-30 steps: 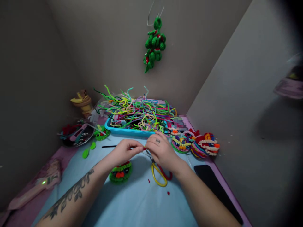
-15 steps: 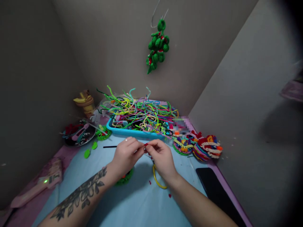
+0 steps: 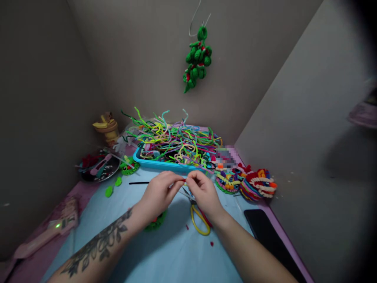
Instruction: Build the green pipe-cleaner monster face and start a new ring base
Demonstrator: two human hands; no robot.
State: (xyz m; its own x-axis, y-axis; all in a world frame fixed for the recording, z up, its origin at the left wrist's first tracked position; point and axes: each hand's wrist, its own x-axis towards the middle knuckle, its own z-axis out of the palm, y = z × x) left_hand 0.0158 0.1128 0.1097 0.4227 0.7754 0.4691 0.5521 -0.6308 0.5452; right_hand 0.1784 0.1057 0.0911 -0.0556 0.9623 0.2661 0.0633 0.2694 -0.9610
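Over the light blue table cover (image 3: 165,255), my left hand (image 3: 160,193) and my right hand (image 3: 203,191) meet fingertip to fingertip. Both pinch a tiny red piece of pipe cleaner (image 3: 184,180) between them. Under my right hand lie scissors (image 3: 198,218) with yellow and red handles. A green round pipe-cleaner craft (image 3: 156,222) sits partly hidden under my left wrist. Just beyond my hands stands a blue tray (image 3: 160,164) heaped with several coloured pipe cleaners.
Finished colourful round crafts (image 3: 247,181) lie at the right. A black phone (image 3: 266,234) rests near the right edge. A dark plate (image 3: 98,169), a yellow figure (image 3: 106,127), green leaves (image 3: 113,186), a black stick (image 3: 139,182) and a pink glue gun (image 3: 47,232) sit left. Green ornament (image 3: 197,59) hangs on the wall.
Both hands have risen slightly and shifted a little right, still pinching the red piece. The left wrist now covers more of the green craft; the scissors' handles show again.
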